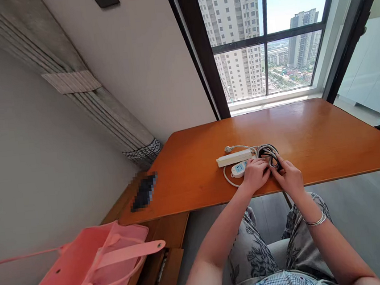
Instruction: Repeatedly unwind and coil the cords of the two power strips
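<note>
A coiled bundle of black and white cable lies near the front edge of the table. My right hand is closed around the right side of the coil, its fingers and thumb pinching the cords. From the left, my left hand holds the near side of the coil with bent fingers; its fingertips are partly hidden. Just beside it are a long white power strip and a smaller white power strip with a blue socket face. A plug on a white cord rests behind them.
The brown wooden table reaches toward a window. A blurred dark object lies at its left end. A pink bag sits on a wooden bench at the lower left. A gathered curtain hangs along the wall.
</note>
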Available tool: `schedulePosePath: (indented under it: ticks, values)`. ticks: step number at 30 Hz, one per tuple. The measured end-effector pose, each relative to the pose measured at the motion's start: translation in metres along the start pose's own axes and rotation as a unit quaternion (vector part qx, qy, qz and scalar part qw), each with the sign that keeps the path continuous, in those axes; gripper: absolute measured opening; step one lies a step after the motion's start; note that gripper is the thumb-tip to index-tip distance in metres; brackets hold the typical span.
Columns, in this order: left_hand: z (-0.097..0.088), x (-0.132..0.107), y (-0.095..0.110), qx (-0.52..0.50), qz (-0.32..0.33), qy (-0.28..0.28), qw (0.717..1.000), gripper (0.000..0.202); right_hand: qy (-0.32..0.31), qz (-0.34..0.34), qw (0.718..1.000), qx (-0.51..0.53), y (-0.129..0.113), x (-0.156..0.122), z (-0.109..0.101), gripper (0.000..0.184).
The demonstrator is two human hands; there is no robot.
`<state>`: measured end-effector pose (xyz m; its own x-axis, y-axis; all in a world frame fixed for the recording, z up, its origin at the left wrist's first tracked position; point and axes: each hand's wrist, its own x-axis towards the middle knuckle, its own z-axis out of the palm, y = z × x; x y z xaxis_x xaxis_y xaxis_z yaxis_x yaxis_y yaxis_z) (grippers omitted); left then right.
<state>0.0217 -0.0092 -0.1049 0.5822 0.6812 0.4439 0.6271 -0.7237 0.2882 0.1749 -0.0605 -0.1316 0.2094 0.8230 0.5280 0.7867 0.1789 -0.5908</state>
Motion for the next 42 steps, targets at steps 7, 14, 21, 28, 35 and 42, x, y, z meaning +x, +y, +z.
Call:
schedulePosePath:
  ticks: [7, 14, 21, 28, 35, 42]
  values:
    - [-0.006, 0.0, 0.008, 0.028, 0.022, -0.045, 0.998, 0.044, 0.029, -0.057, 0.994, 0.092, 0.001, -0.001, -0.005, 0.054]
    - [-0.001, -0.001, 0.005, 0.071, 0.032, -0.034, 0.996, 0.033, 0.037, 0.052, 0.968, 0.243, 0.016, 0.004, -0.001, 0.043]
    - [-0.002, -0.003, 0.002, 0.044, 0.036, -0.023, 0.998, 0.021, -0.061, 0.138, 0.903, 0.403, 0.037, 0.029, 0.009, 0.058]
    - [0.001, -0.003, -0.003, 0.022, 0.04, 0.019, 0.999, 0.02, -0.129, 0.12, 0.944, 0.278, 0.043, 0.049, -0.009, 0.049]
    - [0.003, -0.005, -0.004, 0.007, 0.02, 0.063, 0.998, 0.03, -0.08, 0.048, 0.993, 0.077, 0.031, 0.071, -0.036, 0.027]
    - [0.01, -0.007, -0.008, 0.031, -0.04, 0.153, 0.987, 0.059, 0.019, -0.139, 0.986, 0.085, 0.003, 0.088, -0.059, 0.028]
